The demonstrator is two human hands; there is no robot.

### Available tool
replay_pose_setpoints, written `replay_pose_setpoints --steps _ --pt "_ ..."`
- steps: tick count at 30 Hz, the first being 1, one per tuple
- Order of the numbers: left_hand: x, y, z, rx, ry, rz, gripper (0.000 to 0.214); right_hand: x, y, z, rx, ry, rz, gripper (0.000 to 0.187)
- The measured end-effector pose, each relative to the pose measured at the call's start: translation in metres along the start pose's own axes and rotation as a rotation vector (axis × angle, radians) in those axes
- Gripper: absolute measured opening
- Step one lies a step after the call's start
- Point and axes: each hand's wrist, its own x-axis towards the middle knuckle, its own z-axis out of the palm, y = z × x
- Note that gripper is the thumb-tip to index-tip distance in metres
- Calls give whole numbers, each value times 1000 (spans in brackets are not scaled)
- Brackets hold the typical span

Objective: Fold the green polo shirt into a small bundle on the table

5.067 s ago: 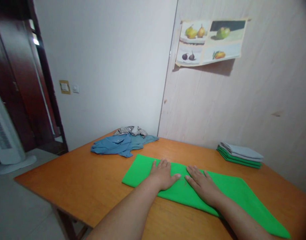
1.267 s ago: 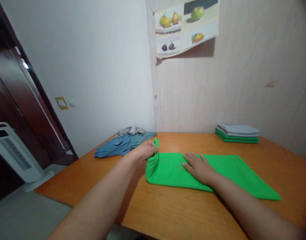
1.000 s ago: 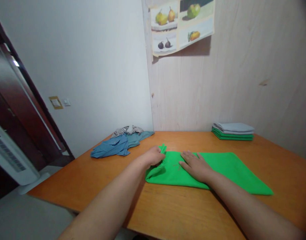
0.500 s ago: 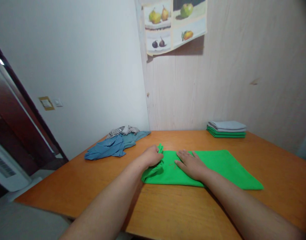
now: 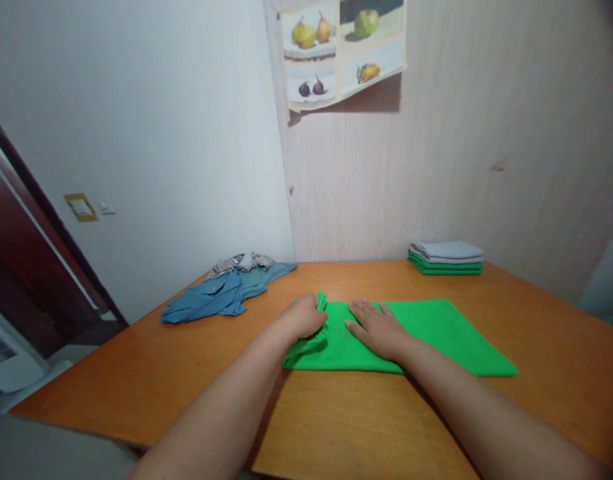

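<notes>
A bright green cloth (image 5: 436,333) lies in a long folded strip on the wooden table (image 5: 336,427). My left hand (image 5: 305,317) is closed on the strip's left end, which is lifted and bunched over towards the middle. My right hand (image 5: 373,327) lies flat on the cloth just to the right of it, fingers stretched out and pressing the fabric down. The right end of the strip tapers off towards the table's right side.
A heap of blue and striped clothes (image 5: 221,293) lies at the table's back left. A stack of folded grey and green cloths (image 5: 446,257) sits at the back right by the wall. A fruit poster (image 5: 341,50) hangs above.
Earlier both hands lay flat on the spread strip. My left hand has since gripped the left end and drawn it rightwards over the cloth; the right hand stays pressed in place.
</notes>
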Motion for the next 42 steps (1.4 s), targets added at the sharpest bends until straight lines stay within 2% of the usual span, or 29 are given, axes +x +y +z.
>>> replay_pose_setpoints --steps 6,14,20,24,29,34,36,39,40,42 --pt "-3 -1 9 -8 -10 12 11 1 0 0 -4 0 -1 75" --pt "3 3 -2 -28 1 28 9 1 0 0 -7 -9 1 76" --pt "-4 8 16 13 18 53 7 0 0 -1 -6 -7 -2 76" --pt "-2 8 18 29 17 62 5 0 0 -1 -12 -9 -4 76" --pt "-3 10 18 -17 -34 39 9 -1 -1 -1 -12 1 3 74" --pt "-6 7 15 -232 -155 30 19 -1 -1 -1 -11 5 3 73" --pt "-2 -1 9 -268 -115 39 17 -1 -1 -1 -7 7 3 72" --pt "6 -17 -3 -262 49 83 13 0 0 0 -1 9 0 73" --pt "8 -24 -7 -242 142 140 14 0 0 0 0 10 -3 73" --pt "10 -35 -10 -210 227 273 19 0 1 0 2 15 -6 73"
